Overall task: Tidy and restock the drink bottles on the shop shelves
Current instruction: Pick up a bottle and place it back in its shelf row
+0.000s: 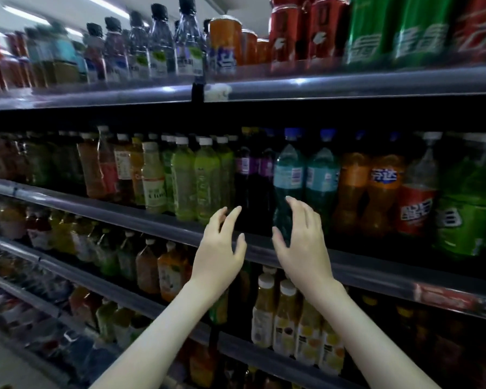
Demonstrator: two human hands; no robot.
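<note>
The left hand (219, 249) hangs released near the dark purple bottle (246, 189); the right hand (299, 242), also released, is just before the teal bottle (288, 175) on the middle shelf (124, 213); the rows look full, so I judge fronting remains.

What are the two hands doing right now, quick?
Left hand: open, holding nothing.
Right hand: open, fingers spread in front of the teal bottle, not gripping it.
</note>
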